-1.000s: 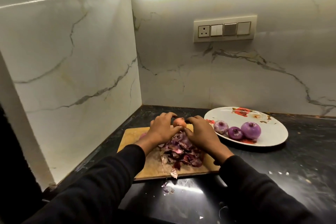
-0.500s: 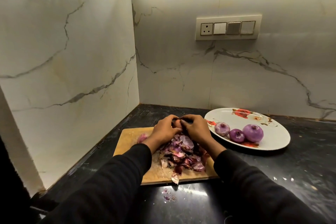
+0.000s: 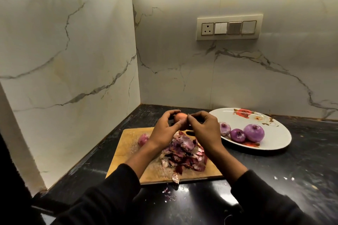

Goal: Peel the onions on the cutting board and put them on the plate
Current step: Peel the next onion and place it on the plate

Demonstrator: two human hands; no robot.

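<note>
You are peeling right now: your left hand [image 3: 164,129] is cupping a pale, orange-skinned onion [image 3: 180,118] with fingers curled round its left side, holding it up above the far edge of the cutting board [image 3: 128,144]. Your right hand [image 3: 203,129] is closing thumb and forefinger in a pinch at the onion's right side, apparently on a flap of skin, though the skin itself is too small to make out.

Another onion [image 3: 143,138], seemingly not yet peeled, is waiting near the board's far left corner, partly hidden behind your left wrist. A heap of purple skins [image 3: 182,155] is covering the middle and right of the board, with a few scraps spilling over its near edge onto the dark counter [image 3: 292,170].

Three peeled onions [image 3: 254,132] are already lying on the near side of the flowered plate [image 3: 278,133], which is sitting on the counter just right of the board.

By my reckoning, the next move is calling for a steady hold from the left while the right strips the skin away and drops it on the heap, before the bare onion is going across to the plate.
</note>
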